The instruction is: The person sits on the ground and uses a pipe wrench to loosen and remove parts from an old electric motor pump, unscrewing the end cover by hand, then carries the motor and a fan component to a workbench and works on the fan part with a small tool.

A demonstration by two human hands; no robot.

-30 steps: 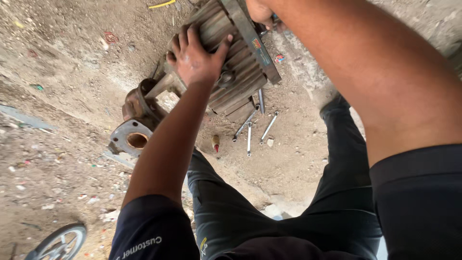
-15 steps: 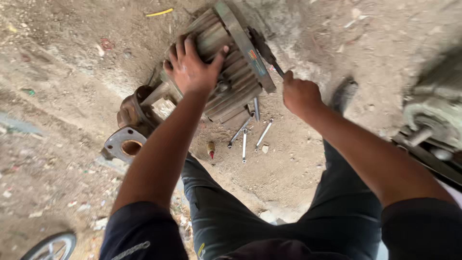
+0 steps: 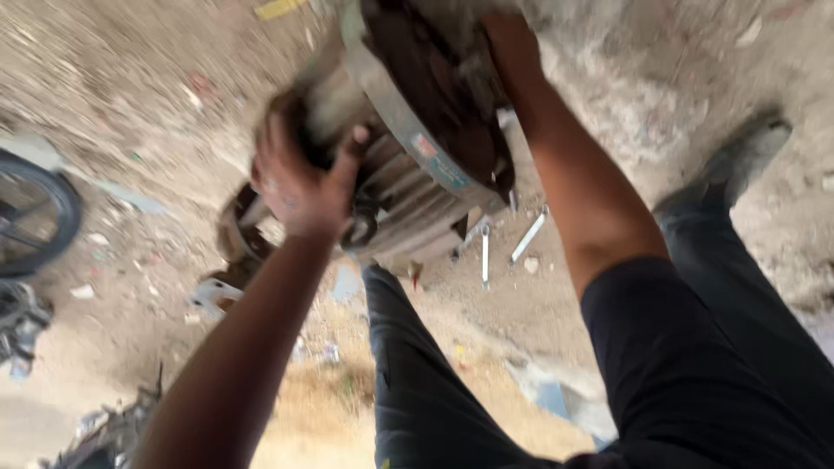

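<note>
Hands bracket a heavy ribbed motor housing [image 3: 408,165] in the upper centre of the frame. Left hand [image 3: 300,178] lies flat on the finned flank with fingers spread, palm pressed against the metal; this reads as a bracing hold that steadies the casing rather than a closed grasp. Right hand [image 3: 508,43] reaches along the far side of the dark round end cover [image 3: 434,95]; its fingers are blurred and partly out of frame, so the grip there cannot be told. The opposed placement suggests the load is shared across both sides of the body.

Spanners [image 3: 508,243] lie on the dirt ground [image 3: 113,113] just below the housing, near the person's dark trouser leg [image 3: 417,373]. A loose round flange [image 3: 217,295] rests to the lower left of the motor. A wheel [image 3: 35,213] stands at the left edge, well apart. Open ground lies to the upper left and upper right; the legs and tools crowd the space beneath.
</note>
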